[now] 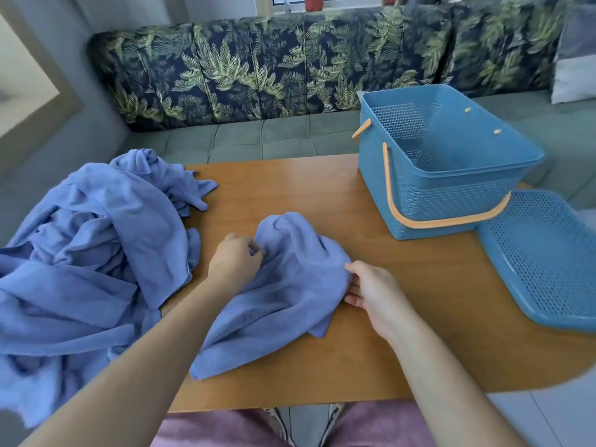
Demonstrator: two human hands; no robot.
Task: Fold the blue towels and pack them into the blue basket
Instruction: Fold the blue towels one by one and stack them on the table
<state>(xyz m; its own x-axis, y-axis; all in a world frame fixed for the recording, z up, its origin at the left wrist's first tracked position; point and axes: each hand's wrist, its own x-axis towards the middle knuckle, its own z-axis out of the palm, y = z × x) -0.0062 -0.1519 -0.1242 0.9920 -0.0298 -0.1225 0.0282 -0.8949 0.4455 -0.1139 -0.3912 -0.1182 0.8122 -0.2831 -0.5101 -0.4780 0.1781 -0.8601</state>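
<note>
Your single wide-angle view comes from your head, facing forward and down, close over the surface (290, 195). Your left hand (233, 262) and right hand (374, 295) sit mid-frame, your lap (200, 427) at 6 o'clock, the sofa (258, 75) across 12 o'clock.

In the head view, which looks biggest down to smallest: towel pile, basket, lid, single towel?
1. towel pile
2. basket
3. single towel and lid: about alike, and the frame crops the lid.

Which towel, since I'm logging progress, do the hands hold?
The single towel mid-table, held by left hand and right hand; the pile at left lies untouched.
</note>
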